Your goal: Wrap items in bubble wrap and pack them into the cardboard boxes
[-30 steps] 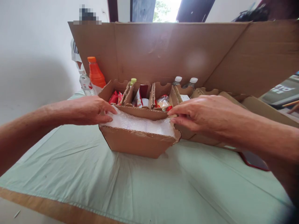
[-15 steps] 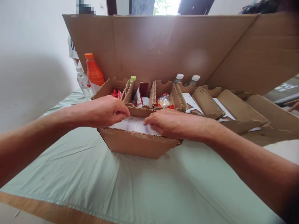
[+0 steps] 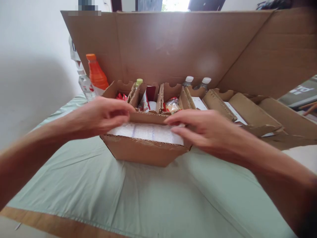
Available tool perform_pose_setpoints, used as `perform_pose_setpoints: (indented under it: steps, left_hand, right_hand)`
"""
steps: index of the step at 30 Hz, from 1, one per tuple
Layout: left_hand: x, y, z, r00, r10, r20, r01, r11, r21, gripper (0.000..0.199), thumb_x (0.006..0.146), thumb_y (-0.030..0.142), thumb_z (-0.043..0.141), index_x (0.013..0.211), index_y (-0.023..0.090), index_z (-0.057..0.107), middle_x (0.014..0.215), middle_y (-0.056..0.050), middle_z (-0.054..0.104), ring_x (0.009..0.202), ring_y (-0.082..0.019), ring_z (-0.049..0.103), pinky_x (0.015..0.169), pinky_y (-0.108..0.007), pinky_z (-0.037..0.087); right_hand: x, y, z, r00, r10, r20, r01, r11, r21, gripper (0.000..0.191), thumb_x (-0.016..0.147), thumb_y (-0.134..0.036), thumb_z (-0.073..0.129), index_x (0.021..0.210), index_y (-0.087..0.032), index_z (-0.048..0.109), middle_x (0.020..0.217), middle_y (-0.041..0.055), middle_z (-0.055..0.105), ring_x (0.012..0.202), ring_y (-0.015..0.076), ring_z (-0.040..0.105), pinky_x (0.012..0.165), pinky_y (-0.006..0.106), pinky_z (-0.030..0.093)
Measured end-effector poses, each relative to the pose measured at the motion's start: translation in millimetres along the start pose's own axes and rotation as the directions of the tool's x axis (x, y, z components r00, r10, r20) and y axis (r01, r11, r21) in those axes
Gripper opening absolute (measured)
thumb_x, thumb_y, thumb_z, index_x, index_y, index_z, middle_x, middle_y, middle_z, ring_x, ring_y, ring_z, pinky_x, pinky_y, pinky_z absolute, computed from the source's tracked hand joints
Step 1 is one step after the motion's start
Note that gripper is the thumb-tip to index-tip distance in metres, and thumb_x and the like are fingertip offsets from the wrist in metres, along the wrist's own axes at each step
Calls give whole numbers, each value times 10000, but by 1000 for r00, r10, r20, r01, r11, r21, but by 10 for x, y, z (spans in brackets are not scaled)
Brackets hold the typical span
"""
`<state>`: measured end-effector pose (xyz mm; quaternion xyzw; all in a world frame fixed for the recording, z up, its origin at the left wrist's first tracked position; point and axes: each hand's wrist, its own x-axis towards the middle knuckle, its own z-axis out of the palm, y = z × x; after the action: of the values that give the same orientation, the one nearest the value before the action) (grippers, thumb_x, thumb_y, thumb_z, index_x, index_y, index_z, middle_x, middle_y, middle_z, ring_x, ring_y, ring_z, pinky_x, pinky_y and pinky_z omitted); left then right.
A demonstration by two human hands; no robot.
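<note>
An open cardboard box (image 3: pixel 141 152) stands on a pale green cloth, with clear bubble wrap (image 3: pixel 148 132) lying inside near its top. My left hand (image 3: pixel 106 114) is over the box's left end, thumb and fingers apart, nothing between them. Over the right end, my right hand (image 3: pixel 200 127) has its fingers and thumb spread, blurred by motion, and holds nothing. The thumb tips of both hands are close to the wrap; whether they touch it is unclear.
Behind the box, cardboard compartments (image 3: pixel 173 89) hold red and clear packets (image 3: pixel 172 104). An orange bottle (image 3: pixel 97 72) and a clear bottle (image 3: pixel 86 86) stand at left. A tall cardboard panel (image 3: pixel 168 46) rises behind, with more cardboard trays (image 3: pixel 257 112) at right.
Both hands have moved apart, off the middle of the bubble wrap towards the box's ends, and their fingers have opened. More of the wrap shows. The view has shifted slightly.
</note>
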<state>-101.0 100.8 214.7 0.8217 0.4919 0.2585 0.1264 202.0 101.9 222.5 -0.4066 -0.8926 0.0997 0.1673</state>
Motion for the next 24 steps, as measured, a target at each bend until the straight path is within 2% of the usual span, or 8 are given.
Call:
perform_pose_setpoints:
  steps: [1, 3, 5, 9, 13, 16, 20, 24]
  left_hand:
    - [-204, -11, -17, 986, -32, -165, 28, 999, -27, 306, 919, 466, 596, 1063, 269, 781, 911, 10, 762, 822, -186, 689, 761, -296, 563]
    - [-626, -102, 65, 881, -211, -423, 187, 978, -96, 311, 923, 516, 621, 1139, 330, 746, 1002, 23, 762, 944, -201, 703, 886, -329, 581]
    - [-950, -259, 297, 808, -391, -440, 286, 914, -287, 447, 906, 529, 652, 1310, 341, 650, 1153, -7, 738, 1071, -245, 695, 969, -402, 578]
    - [-997, -509, 902, 856, -439, -272, 239, 804, -544, 946, 789, 627, 734, 1570, 231, 375, 1579, -139, 487, 1375, -364, 540, 1139, -536, 464]
    - [-639, -425, 1226, 868, -386, -312, 73, 721, -689, 922, 864, 658, 639, 1585, 165, 345, 1551, -165, 520, 1432, -336, 491, 1231, -482, 346]
    - [-746, -234, 1282, 852, -386, -354, 46, 728, -684, 869, 881, 641, 628, 1578, 186, 376, 1554, -141, 522, 1466, -335, 450, 1252, -481, 309]
    - [-1658, 1, 1286, 803, -455, -384, 157, 784, -601, 825, 850, 577, 699, 1564, 259, 436, 1559, -82, 526, 1507, -371, 383, 1255, -494, 337]
    - [-2457, 145, 1090, 614, -662, -430, 439, 739, -511, 743, 828, 599, 675, 1522, 433, 469, 1525, 46, 557, 1499, -415, 376, 1295, -582, 255]
  right_hand:
    - [-204, 35, -15, 985, 78, -153, -71, 996, 48, 235, 975, -369, 534, 1011, -281, 749, 1010, 16, 766, 882, 226, 698, 783, 354, 529]
    - [-599, 117, 79, 910, 279, -306, -240, 958, 160, 252, 942, -496, 585, 997, -312, 750, 965, 17, 768, 840, 243, 701, 711, 360, 555]
    - [-880, 189, 334, 845, 455, -280, -372, 878, 302, 401, 873, -588, 644, 1137, -298, 725, 1083, 55, 768, 895, 279, 711, 720, 397, 592]
    - [-900, 178, 1001, 860, 493, -132, -356, 765, 537, 814, 880, -679, 607, 1531, -225, 426, 1478, 153, 573, 1248, 339, 616, 946, 496, 578]
    - [-610, -6, 1383, 842, 478, -251, -255, 762, 595, 839, 968, -655, 506, 1623, -203, 241, 1655, 167, 329, 1502, 326, 361, 1230, 570, 309]
    - [-698, -211, 1479, 792, 499, -351, -250, 791, 559, 776, 1012, -567, 486, 1638, -200, 213, 1687, 149, 261, 1566, 322, 217, 1273, 594, 199]
    - [-1228, -627, 1645, 785, 472, -401, -225, 821, 525, 706, 1025, -434, 514, 1648, -309, 207, 1684, 74, 290, 1548, 356, 262, 1226, 623, 329]
    - [-1364, -980, 1799, 861, 337, -382, -110, 855, 506, 741, 1003, -426, 549, 1650, -366, 191, 1675, 57, 310, 1505, 384, 351, 1181, 604, 417]
